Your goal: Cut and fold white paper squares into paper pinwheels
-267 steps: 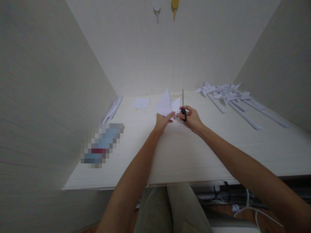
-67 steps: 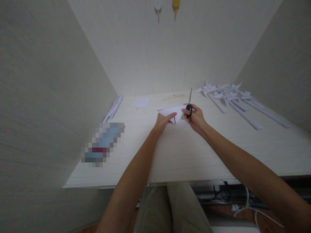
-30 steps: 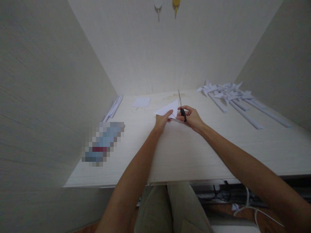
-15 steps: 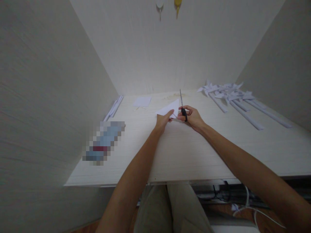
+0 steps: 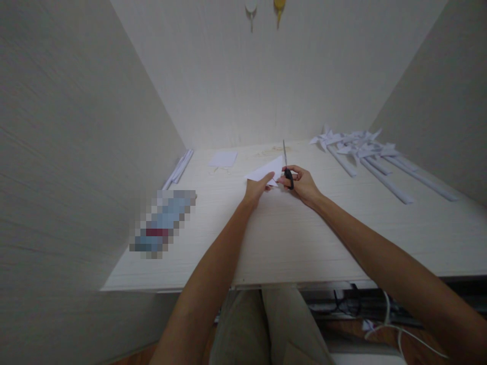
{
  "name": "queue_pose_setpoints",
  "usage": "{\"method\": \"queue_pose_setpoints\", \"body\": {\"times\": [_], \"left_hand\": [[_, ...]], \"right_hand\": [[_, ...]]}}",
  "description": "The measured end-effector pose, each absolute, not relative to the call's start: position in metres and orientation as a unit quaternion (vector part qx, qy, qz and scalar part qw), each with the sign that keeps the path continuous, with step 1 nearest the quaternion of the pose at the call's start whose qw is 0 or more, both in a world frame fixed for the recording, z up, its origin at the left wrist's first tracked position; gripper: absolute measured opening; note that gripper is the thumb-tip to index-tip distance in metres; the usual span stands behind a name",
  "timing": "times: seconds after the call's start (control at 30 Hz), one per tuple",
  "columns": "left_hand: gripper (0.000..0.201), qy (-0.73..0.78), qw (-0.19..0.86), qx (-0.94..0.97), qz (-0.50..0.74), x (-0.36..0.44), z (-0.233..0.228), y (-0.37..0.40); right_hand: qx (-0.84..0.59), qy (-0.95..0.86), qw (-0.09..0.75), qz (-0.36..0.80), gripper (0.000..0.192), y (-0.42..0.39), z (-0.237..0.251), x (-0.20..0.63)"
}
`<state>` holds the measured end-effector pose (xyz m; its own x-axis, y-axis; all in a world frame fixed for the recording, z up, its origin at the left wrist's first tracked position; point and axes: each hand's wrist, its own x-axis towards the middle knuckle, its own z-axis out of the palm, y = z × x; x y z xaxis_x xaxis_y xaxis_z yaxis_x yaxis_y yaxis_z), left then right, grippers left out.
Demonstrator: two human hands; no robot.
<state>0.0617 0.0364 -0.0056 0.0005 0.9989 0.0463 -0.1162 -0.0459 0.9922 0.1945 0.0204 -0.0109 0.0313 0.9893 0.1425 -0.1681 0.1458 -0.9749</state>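
Head view: my left hand (image 5: 255,188) pinches the paper (image 5: 266,170) w/ thumb on top, fingers under, near its close corner. Paper's white, folded to a triangle, held just above the desk (image 5: 289,238), mid-desk, pointing up-right twd the scissors (image 5: 286,165). My right hand (image 5: 302,183) grips the scissors, fingers curled thru the black handles; blades look closed or nearly so, can't tell for sure, tip pointing away from me, right at the paper's right edge.

Desk is pale wood-grain, set in an alcove w/ light panel walls on 3 sides. Far right: a heap of white paper pinwheels (image 5: 357,144) w/ long rolled sticks (image 5: 384,183) lying diagonally. Far left corner: a few rolled strips (image 5: 178,168) along the wall. Small flat white sheet (image 5: 222,159) behind and left of my left hand, well apart from it. Blurred-out patch (image 5: 163,222) on the desk's left side. Two hooks (image 5: 265,9), one white, one yellow, on the back wall up top. Below the desk edge: my legs in beige trousers (image 5: 262,329), cables (image 5: 380,319) on the floor to the right.
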Motion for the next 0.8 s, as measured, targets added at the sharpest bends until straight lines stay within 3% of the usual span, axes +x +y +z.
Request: {"method": "queue_pose_setpoints", "body": {"times": [0.8], "left_hand": [[0.012,0.467,0.508,0.518,0.506,0.0598,-0.0037,0.0315]], "right_hand": [[-0.423,-0.466,0.600,0.495,0.042,0.0213,-0.0114,0.1921]]}}
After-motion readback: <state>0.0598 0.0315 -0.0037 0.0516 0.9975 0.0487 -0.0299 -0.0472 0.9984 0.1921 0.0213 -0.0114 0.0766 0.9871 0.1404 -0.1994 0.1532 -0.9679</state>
